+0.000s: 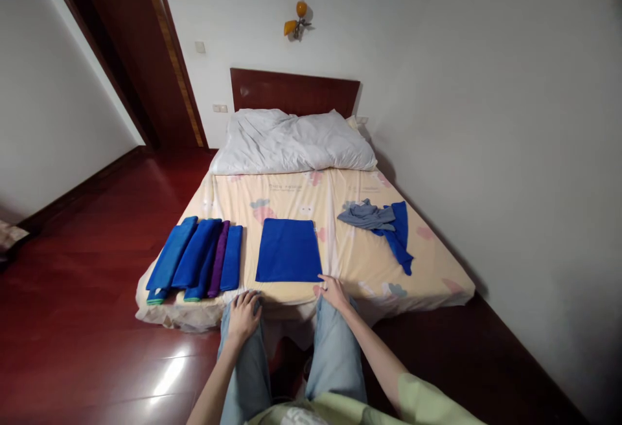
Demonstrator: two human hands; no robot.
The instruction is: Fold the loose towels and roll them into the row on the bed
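Observation:
A blue cloth lies flat and roughly square on the bed, in front of my knees. My right hand is at its near right corner, the fingertips touching or almost touching the edge, with the fingers apart. My left hand rests spread on my left knee, near the bed's front edge, and holds nothing. To the left, several folded cloths lie side by side: blue ones, a purple one and a narrow blue one. On the right a crumpled grey cloth partly covers a rumpled blue cloth.
The bed has a cream patterned sheet, a grey-white quilt at the far end and a dark wooden headboard. A wall runs along the right side. Reddish wooden floor lies to the left.

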